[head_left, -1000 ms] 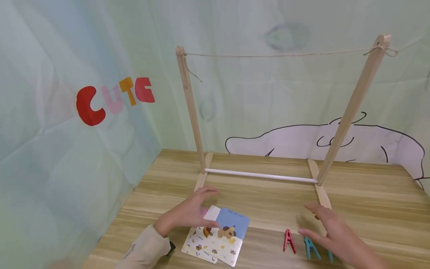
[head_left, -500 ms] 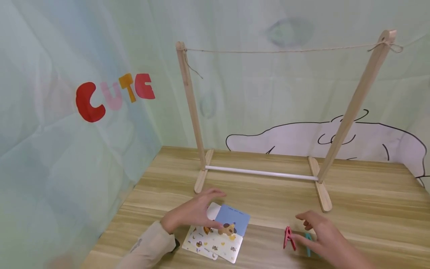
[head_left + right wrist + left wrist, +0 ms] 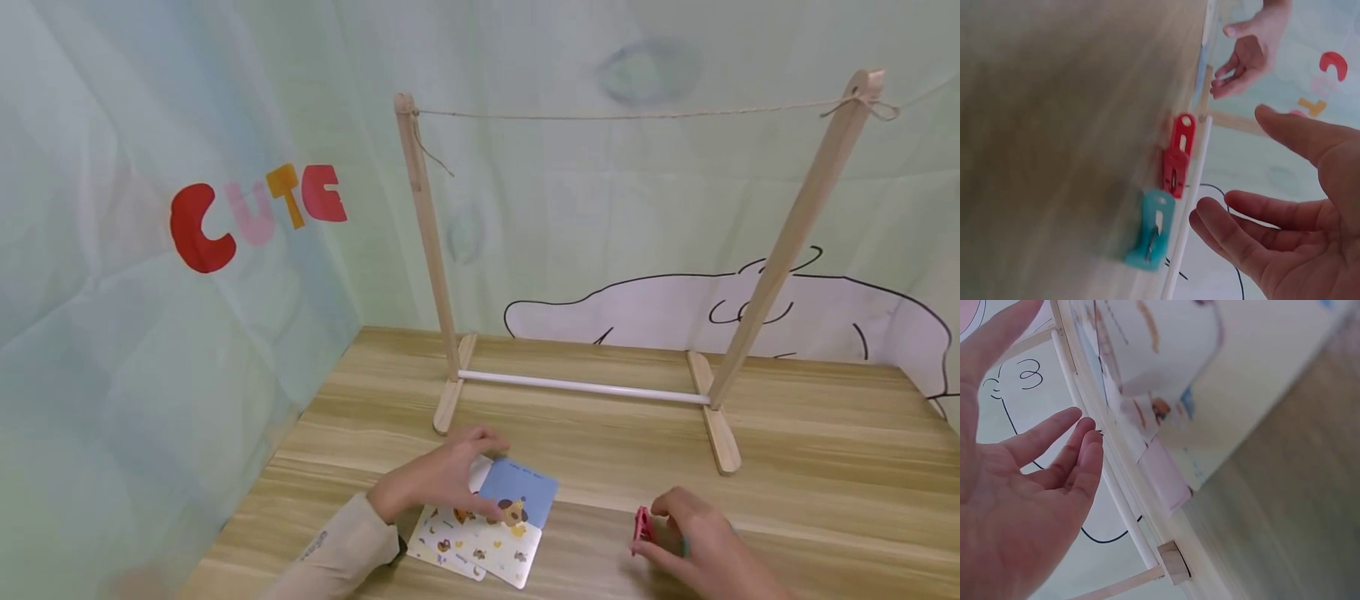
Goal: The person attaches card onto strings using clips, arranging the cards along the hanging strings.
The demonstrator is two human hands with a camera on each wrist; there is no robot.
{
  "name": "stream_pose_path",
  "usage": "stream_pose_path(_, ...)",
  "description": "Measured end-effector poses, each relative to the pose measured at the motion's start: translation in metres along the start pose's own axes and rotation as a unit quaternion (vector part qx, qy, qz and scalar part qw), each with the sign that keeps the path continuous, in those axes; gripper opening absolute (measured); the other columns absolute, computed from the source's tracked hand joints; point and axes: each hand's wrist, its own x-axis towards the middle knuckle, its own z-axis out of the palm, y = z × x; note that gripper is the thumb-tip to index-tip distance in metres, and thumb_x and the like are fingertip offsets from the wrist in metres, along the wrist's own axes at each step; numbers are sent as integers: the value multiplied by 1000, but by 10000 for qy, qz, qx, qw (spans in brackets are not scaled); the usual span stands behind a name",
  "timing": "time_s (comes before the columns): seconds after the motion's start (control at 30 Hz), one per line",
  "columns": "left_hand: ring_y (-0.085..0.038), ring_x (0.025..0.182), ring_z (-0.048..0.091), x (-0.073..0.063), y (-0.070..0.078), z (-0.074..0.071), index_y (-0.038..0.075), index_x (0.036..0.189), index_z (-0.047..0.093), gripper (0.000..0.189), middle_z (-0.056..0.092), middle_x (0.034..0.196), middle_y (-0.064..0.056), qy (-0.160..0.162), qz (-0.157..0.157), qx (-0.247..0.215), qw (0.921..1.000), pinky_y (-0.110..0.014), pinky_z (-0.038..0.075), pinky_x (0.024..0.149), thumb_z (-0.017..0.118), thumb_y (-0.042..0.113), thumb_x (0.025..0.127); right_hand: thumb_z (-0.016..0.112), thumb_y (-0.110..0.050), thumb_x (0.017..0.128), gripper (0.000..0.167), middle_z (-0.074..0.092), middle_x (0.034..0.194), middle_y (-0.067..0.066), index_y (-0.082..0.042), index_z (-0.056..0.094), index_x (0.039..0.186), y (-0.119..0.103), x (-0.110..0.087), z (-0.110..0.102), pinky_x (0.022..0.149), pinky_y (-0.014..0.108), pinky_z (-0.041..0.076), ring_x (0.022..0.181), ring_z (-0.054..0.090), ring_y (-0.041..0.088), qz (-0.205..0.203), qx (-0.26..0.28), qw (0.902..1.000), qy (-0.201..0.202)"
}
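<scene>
Two bare hands work over one wood-grain tabletop (image 3: 585,467). The left hand (image 3: 438,479), below a beige sleeve (image 3: 345,546), hovers above two overlapping cards with its thumb and fingers spread wide apart; whether a fingertip touches the cards I cannot tell. The upper card (image 3: 517,525) has a blue section and a cream one, with a brown dog printed across it, while the lower card (image 3: 442,546) shows at the left, partly covered by the upper.

The right hand (image 3: 701,542) is at the two visible clothespins, one red and one teal. Its thumb and fingers form a moderate gap facing the red clothespin (image 3: 1175,164), just beside it; in the right wrist view, the fingertips stand clear of the plastic. The teal clothespin (image 3: 1146,228) sits beside the red one, and in the head view it is mostly hidden behind the right hand.

Behind both hands stands one rack: two wooden uprights (image 3: 430,242), two wooden feet (image 3: 722,425), one white rod (image 3: 585,386) low between the uprights, and one string (image 3: 585,118) tied across their tops. Four letters (image 3: 318,196) on the left backdrop spell CUTE.
</scene>
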Motion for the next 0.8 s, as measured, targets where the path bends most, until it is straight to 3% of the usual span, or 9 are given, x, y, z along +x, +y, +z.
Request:
stream_pose_path(0.07, -20, 125, 43, 0, 0, 1, 6, 141, 53, 87, 47, 138, -5, -49, -20, -11, 10000, -41, 43, 104, 87, 48, 73, 86, -29, 78, 32, 45, 81, -15, -12, 60, 87, -2, -1, 3, 54, 17, 40, 68, 40, -4, 34, 10, 10000, -21)
stream_pose_path(0.27, -15, 119, 43, 3, 1, 3, 4, 139, 55, 84, 49, 132, -2, -87, 72, 19, 9999, -32, 44, 99, 87, 46, 74, 80, -29, 86, 30, 45, 79, -9, -10, 58, 87, -8, 0, 4, 51, 18, 41, 63, 39, -3, 751, 163, 9951, -629)
stream_pose_path(0.63, -13, 111, 45, 5, 1, 7, 2, 137, 56, 84, 50, 126, -2, -150, 53, 234, 9996, -26, 45, 94, 87, 47, 73, 81, -39, 83, 41, 43, 76, -5, -11, 51, 83, -13, 2, 4, 52, 19, 39, 62, 38, 2, 1489, 44, 9817, -1190)
stream_pose_path(0.8, -14, 113, 45, 5, 0, 6, 3, 138, 55, 85, 49, 127, -2, -179, 61, 233, 9995, -27, 45, 95, 86, 49, 74, 83, -40, 80, 46, 40, 73, -4, -12, 47, 78, -12, 3, 7, 51, 20, 36, 60, 35, 2, 1607, 39, 9788, -1271)
